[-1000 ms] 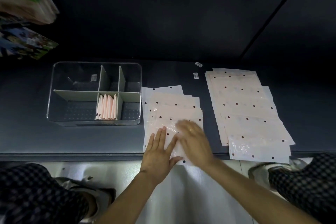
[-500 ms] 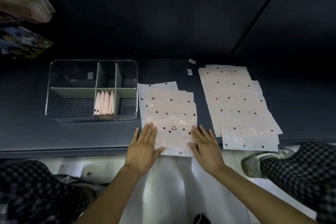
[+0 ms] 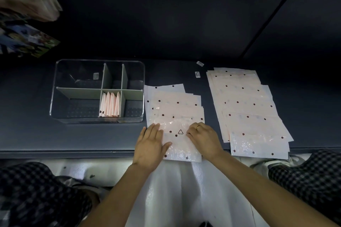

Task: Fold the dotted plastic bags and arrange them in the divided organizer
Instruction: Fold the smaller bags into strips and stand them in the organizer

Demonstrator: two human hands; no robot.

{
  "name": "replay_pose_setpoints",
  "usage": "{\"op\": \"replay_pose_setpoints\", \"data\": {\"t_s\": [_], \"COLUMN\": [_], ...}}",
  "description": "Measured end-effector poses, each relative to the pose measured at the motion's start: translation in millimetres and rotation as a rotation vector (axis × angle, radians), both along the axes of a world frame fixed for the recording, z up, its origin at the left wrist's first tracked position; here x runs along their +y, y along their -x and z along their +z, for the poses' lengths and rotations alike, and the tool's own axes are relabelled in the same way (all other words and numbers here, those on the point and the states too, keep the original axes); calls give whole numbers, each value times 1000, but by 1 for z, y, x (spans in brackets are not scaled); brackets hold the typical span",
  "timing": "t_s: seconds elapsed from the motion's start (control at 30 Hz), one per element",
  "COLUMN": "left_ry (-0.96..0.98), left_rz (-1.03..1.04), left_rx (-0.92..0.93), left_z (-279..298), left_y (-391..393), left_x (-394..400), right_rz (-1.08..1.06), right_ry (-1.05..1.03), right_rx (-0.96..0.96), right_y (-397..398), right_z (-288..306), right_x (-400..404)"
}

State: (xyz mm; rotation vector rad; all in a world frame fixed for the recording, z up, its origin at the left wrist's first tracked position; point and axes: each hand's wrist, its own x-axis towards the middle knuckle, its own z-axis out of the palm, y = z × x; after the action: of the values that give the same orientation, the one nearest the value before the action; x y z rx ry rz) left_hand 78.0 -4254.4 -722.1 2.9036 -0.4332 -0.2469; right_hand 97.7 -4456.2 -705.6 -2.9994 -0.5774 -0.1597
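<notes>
Standing in the organizer's (image 3: 73,116) front middle compartment, folded bags (image 3: 110,105) are seen; the top bag (image 3: 181,145) is pressed by a flat left hand (image 3: 149,148) and pinched by a curled right hand (image 3: 205,140).

Signs and labels, legible or not:
- Recycling triangle (image 3: 180,131), dark outline of three arrows, printed on the top dotted plastic bag (image 3: 181,145) of the near stack; no number readable inside it
- Two small white stickers (image 3: 197,74) on the dark table (image 3: 27,134) beyond the stacks; print too small to read
- Small label (image 3: 96,75) on the far wall of the clear organizer (image 3: 55,97); illegible
- No words, brands or numbers can be read
</notes>
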Motion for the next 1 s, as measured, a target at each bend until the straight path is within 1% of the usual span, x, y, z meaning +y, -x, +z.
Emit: {"op": "replay_pose_setpoints", "data": {"t_s": [0.07, 0.17, 0.2, 0.27, 0.33, 0.4, 0.43, 0.53, 0.63, 0.7, 0.77, 0.83, 0.9, 0.93, 1.0], "left_ry": [27, 106, 143, 238, 311, 301, 280, 157, 26, 5, 53, 131, 184, 208, 172], "left_rz": [14, -14, -37, -76, -86, -110, -134, -271, -340, -354, -356, -356, -360, -345, -299], "left_rx": [-32, -113, -141, -150, -107, -71, -77, -170, -251, -265, -279, -253, -188, -128, 10], "left_z": [2, 8, 7, 7, 8, 9, 11, 17, 16, 14, 13, 15, 16, 18, 20], "left_y": [-4, -11, -13, -19, -26, -33, -36, -44, -48, -49, -49, -49, -48, -48, -49], "left_x": [-2, -2, -1, 2, 5, 7, 7, 6, 3, 2, 2, 0, 0, -1, 1], "right_rz": [38, 71, 66, 17, -102, -175, -189, -169, -82, -59, -88, -130, -125, -117, -103], "right_ry": [51, -6, -45, -165, -311, -417, -435, -414, -331, -295, -292, -274, -240, -224, -206], "right_rx": [-27, 10, 35, 158, 290, 322, 322, 288, 151, 74, 101, 163, 181, 175, 149], "right_y": [-1, -3, -3, -4, -6, -6, -6, -4, -1, 1, 0, -1, -3, -3, -4], "right_z": [-1, 3, 3, 2, -2, -7, -8, -10, -6, -5, -6, -9, -9, -8, -6], "right_x": [-1, -5, -7, -11, -16, -16, -15, -14, -9, -5, -3, -3, -3, -3, -9]}}
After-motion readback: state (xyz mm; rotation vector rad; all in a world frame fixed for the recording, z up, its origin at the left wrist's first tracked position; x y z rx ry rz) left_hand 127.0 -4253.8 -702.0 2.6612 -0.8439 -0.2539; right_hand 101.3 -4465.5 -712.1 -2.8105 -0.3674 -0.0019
